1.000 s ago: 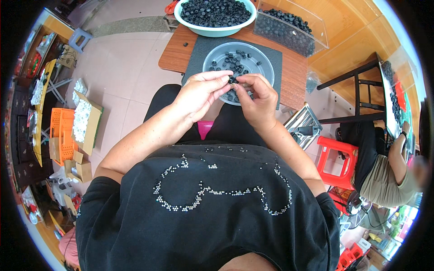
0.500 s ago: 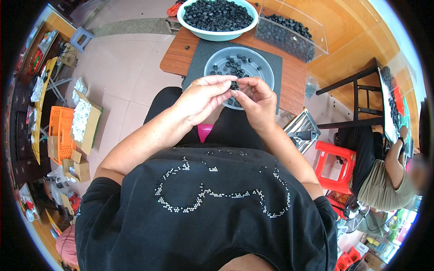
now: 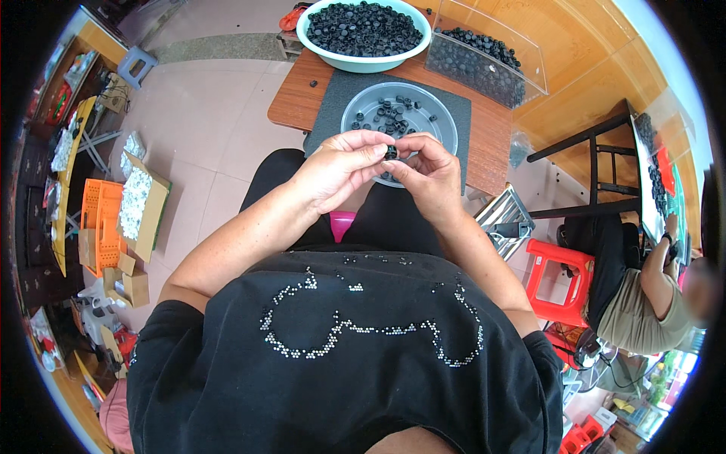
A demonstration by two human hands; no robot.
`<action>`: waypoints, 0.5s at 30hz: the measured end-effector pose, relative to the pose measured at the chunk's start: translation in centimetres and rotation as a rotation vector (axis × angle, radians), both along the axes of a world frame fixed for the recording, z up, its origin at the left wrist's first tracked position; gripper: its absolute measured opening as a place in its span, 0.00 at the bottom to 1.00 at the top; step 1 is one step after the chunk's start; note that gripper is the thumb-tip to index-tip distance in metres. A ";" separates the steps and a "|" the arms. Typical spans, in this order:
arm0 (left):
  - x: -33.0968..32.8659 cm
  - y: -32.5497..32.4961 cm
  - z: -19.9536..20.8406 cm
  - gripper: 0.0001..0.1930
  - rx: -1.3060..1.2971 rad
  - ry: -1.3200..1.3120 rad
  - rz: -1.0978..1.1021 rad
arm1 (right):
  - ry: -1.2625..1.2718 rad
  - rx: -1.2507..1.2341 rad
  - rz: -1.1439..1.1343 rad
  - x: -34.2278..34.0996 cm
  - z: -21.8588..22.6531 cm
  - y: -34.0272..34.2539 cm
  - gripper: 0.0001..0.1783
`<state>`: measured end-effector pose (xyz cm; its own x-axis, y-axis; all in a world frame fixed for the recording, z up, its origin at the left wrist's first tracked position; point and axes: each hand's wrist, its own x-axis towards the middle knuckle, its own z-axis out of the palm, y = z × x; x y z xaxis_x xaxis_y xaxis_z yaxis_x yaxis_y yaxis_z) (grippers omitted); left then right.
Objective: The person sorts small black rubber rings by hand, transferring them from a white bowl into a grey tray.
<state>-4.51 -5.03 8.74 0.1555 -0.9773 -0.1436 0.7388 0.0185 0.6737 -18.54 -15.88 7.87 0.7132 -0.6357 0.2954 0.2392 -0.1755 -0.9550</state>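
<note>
Between the fingertips of both hands is a small round black plastic part (image 3: pixel 391 152), cap-like in shape. My left hand (image 3: pixel 346 165) pinches it from the left with thumb and forefinger. From the other side, the thumb and fingers of my right hand (image 3: pixel 428 170) press on the same part. Both hands are over the near rim of a grey basin (image 3: pixel 451 125), in which several similar black parts (image 3: pixel 394 113) lie scattered. The basin rests on a dark mat (image 3: pixel 333 106) on a brown wooden table (image 3: pixel 293 104); my hands hide its near edge.
Behind the basin stands a pale green tub (image 3: pixel 363 65) heaped with black parts. A clear box (image 3: pixel 535 69) at its right holds more. At far right a person (image 3: pixel 643 295) sits near a red stool (image 3: pixel 558 281). Orange crates (image 3: pixel 102 219) and an opened carton (image 3: pixel 151 227) stand at left.
Both hands have shifted down very slightly, and the black part has turned a little between the fingertips. The grip stays with both hands.
</note>
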 end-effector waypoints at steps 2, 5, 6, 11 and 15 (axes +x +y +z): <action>0.0 0.0 -0.1 0.09 0.020 -0.039 0.000 | -0.005 -0.002 0.004 0.0 0.0 0.0 0.14; -0.1 0.1 0.3 0.08 0.058 -0.069 -0.018 | 0.018 -0.007 0.021 -0.3 -0.1 -0.3 0.13; -0.1 0.1 0.4 0.08 0.058 -0.069 -0.019 | 0.045 -0.009 0.032 -0.4 -0.2 -0.4 0.13; -0.1 0.2 0.7 0.08 0.085 -0.093 -0.020 | 0.107 -0.072 0.038 -0.5 0.5 -0.5 0.11; 0.0 0.2 0.8 0.08 0.113 -0.107 -0.017 | 0.120 -0.056 0.052 -0.5 0.6 -0.5 0.10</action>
<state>-4.51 -4.86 9.56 0.1591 -0.9586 -0.2363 0.6625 -0.0738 0.7454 -19.06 -16.41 8.50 0.7772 -0.5818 0.2399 0.1341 -0.2194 -0.9664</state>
